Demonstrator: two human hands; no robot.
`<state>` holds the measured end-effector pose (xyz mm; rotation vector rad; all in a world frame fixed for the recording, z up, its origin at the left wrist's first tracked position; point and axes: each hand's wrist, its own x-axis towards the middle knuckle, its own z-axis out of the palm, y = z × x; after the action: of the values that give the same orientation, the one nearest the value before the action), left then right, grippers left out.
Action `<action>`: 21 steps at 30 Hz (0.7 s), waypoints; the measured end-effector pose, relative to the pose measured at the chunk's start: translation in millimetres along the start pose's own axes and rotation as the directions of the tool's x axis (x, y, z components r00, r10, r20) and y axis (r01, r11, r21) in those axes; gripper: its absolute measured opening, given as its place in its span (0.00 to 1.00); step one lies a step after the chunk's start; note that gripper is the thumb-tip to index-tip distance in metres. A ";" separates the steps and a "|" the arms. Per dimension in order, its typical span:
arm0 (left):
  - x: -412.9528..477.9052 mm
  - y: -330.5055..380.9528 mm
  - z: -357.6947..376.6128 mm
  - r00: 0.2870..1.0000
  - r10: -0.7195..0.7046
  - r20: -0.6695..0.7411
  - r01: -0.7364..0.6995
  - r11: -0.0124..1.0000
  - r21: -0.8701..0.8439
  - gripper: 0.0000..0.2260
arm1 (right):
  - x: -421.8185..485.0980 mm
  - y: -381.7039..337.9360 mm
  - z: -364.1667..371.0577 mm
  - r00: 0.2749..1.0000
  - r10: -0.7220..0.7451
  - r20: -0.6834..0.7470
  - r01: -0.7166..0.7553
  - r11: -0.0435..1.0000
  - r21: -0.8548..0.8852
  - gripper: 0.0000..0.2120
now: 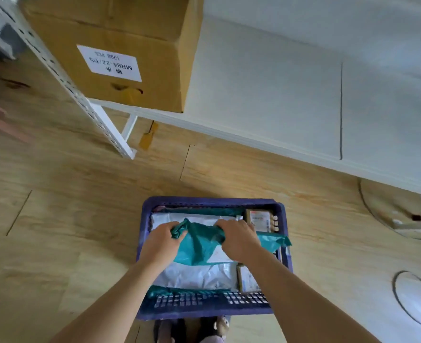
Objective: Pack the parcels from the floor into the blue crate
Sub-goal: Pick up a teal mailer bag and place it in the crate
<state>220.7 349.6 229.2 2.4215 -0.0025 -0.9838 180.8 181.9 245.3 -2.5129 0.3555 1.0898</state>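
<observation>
One blue plastic crate [214, 305] holds one teal plastic mailer [199, 243] and two small labelled brown cardboard boxes [260, 220] [247, 279] at its right edge. White plastic mailers [194, 277] lie beneath, number unclear. One large cardboard carton [130, 33] stands beyond.

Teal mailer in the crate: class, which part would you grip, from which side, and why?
Grip the bunched upper edge of the teal mailer from above, near both ends, as the left hand and right hand do. It looks limp, and the crate walls block the sides.

carton [140, 23] cropped (top), label [109, 63] txt seems blurred
</observation>
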 end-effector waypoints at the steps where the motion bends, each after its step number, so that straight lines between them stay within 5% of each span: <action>1: 11.1 -7.9 6.0 1.000 -0.026 -0.006 0.026 1.000 -0.012 0.08 | 14.5 0.0 4.8 0.999 -0.013 0.037 0.014 0.999 -0.039 0.23; 5: 59.9 -35.9 27.3 0.991 -0.130 -0.036 0.129 0.991 -0.042 0.09 | 72.1 3.9 24.1 0.994 -0.053 0.100 0.061 0.995 -0.076 0.29; 11: 121.5 -65.1 47.7 0.956 -0.257 -0.142 0.253 0.966 -0.047 0.16 | 112.0 37.7 59.8 0.985 -0.019 -0.173 0.010 0.998 -0.055 0.33; 21: 133.8 -61.6 68.7 0.916 0.035 -0.399 -0.032 0.999 0.015 0.22 | 105.9 66.0 118.6 0.998 -0.029 0.054 0.040 0.976 -0.215 0.39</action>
<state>262.9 345.2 72.3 2.5772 0.0961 -0.4580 150.5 165.8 76.6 -2.6620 0.1865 1.2352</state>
